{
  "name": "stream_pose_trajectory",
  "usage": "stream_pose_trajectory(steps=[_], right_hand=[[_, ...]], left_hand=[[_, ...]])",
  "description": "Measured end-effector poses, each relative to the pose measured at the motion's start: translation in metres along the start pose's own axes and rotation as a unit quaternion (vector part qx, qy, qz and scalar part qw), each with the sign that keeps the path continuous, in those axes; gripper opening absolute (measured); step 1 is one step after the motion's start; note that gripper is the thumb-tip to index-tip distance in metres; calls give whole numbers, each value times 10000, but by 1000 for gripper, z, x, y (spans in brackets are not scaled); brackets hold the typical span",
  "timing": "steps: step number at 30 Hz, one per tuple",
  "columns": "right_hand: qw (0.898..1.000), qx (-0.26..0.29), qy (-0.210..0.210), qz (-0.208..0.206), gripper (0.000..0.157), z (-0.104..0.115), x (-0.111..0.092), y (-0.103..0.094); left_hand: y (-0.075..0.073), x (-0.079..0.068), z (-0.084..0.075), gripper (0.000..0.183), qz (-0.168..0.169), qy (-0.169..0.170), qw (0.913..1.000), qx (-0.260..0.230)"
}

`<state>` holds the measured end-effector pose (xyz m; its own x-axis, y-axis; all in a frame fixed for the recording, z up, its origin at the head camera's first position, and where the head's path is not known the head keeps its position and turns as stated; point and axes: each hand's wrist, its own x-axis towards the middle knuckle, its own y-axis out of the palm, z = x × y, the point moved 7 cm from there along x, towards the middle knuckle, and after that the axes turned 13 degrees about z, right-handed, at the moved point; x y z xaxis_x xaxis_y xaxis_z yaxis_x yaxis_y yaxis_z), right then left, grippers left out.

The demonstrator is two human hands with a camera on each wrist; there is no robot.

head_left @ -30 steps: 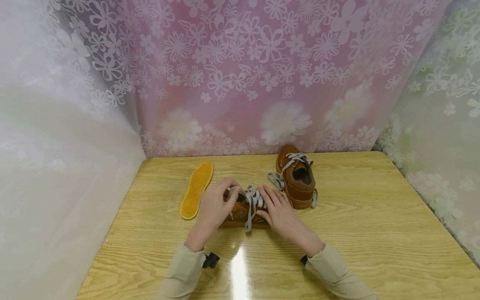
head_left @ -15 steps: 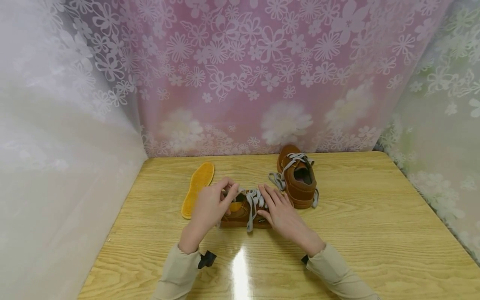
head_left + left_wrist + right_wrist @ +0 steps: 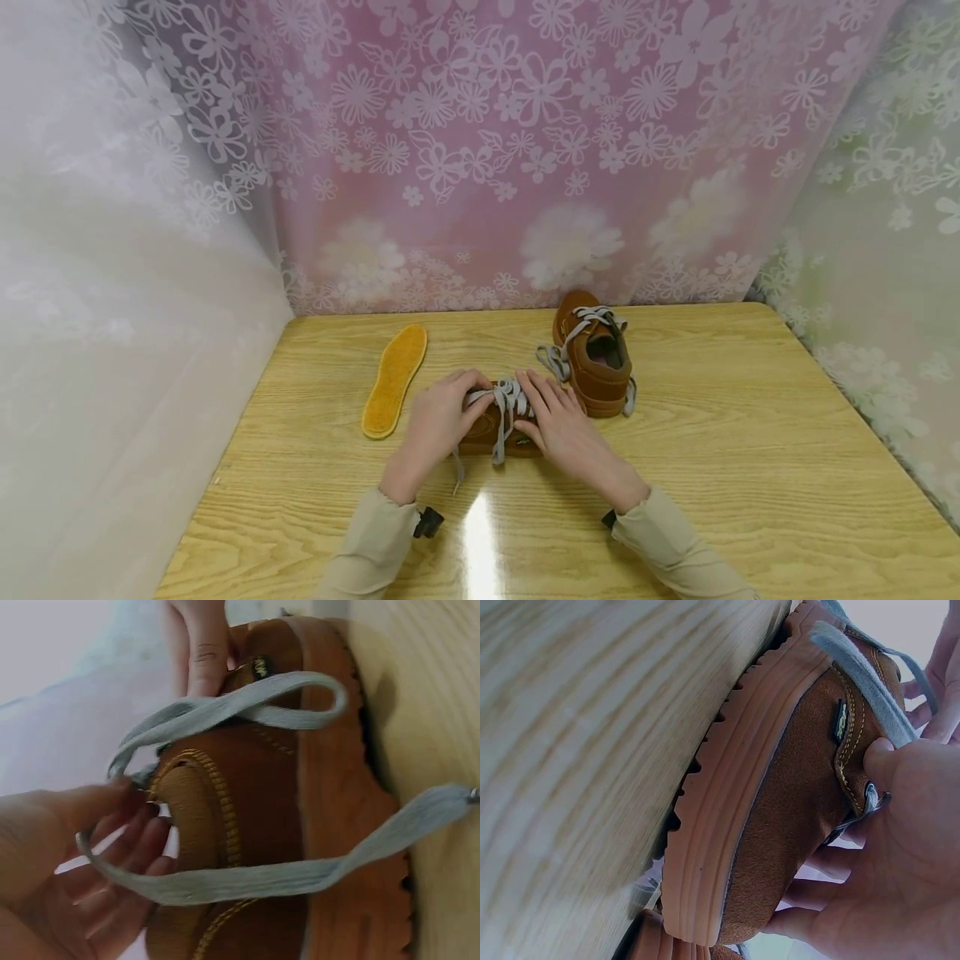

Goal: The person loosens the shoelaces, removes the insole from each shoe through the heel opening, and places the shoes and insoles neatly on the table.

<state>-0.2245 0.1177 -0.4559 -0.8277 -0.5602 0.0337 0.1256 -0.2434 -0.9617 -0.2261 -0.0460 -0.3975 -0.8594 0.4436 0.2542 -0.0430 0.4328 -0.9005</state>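
A brown suede shoe (image 3: 480,433) lies sideways in front of me, sole on the table and toe to the right. My left hand (image 3: 438,421) is over its ankle opening. Thumb and forefinger pinch a grey shoelace (image 3: 225,889) beside the tongue, and the lace's tipped end hangs down the near side of the heel. Another lace loop (image 3: 292,697) droops over the shoe's side. My right hand (image 3: 558,421) holds the front of the shoe, thumb on the near side and fingers across the top. The hands hide most of the opening and toe.
A second brown shoe (image 3: 600,383) with grey laces stands behind and to the right, close to my right hand's fingers. A yellow insole (image 3: 393,379) lies to the left. The wooden table (image 3: 712,450) ends at a pink floral curtain (image 3: 480,167).
My left hand has moved right, from the heel and opening to the laces by the tongue. A lace end now hangs over the shoe's near side. My right hand has stayed put.
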Motion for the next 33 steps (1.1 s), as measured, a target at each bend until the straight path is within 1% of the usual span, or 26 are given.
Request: stream_pose_trajectory(steps=[3, 4, 6, 9, 12, 14, 16, 17, 19, 22, 25, 28, 29, 31, 33], right_hand=[[10000, -16, 12, -16, 70, 0, 1, 0], [10000, -13, 13, -23, 70, 0, 1, 1], [10000, -10, 17, -31, 70, 0, 1, 1], [10000, -11, 16, -51, 70, 0, 1, 2], [10000, 16, 1, -58, 70, 0, 2, 2], [10000, 37, -4, -62, 70, 0, 2, 3], [10000, 48, 2, -59, 70, 0, 2, 3], [10000, 47, 13, -52, 70, 0, 2, 3], [10000, 36, 33, -23, 71, -1, 2, 3], [10000, 52, 35, 27, 71, -2, 1, 3], [9999, 100, 23, 57, 71, -1, 1, 3], [9999, 102, 14, 48, 71, -1, 0, 2], [9999, 100, 14, 43, 71, -1, 0, 2], [10000, 81, 4, 33, 71, -1, 0, 1], [10000, 58, -16, 14, 71, -1, 0, 1]], left_hand=[[-3, 0, 2, 8, -395, 62, 9991, -128], [-6, -1, 2, 7, -535, 74, 9983, -218], [-16, -3, 2, 7, -883, 148, 9951, -412], [-34, -7, 2, 6, -1445, 318, 9859, -777], [-52, -12, 3, 4, -1953, 524, 9718, -1214], [-61, -15, 5, 4, -2108, 561, 9660, -1387], [-68, -17, 8, 5, -2161, 526, 9638, -1468], [-69, -18, 9, 5, -2130, 465, 9655, -1423], [-69, -17, 12, 6, -1924, 354, 9692, -1495], [-61, -14, 13, 10, -1517, 275, 9714, -1807], [-54, -11, 7, 14, -1128, 356, 9682, -2202], [-46, -9, -1, 14, -824, 512, 9674, -2338], [-43, -9, -4, 14, -692, 560, 9686, -2323], [-36, -7, -9, 13, -333, 656, 9701, -2315], [-26, -5, -14, 15, 128, 738, 9695, -2333]])
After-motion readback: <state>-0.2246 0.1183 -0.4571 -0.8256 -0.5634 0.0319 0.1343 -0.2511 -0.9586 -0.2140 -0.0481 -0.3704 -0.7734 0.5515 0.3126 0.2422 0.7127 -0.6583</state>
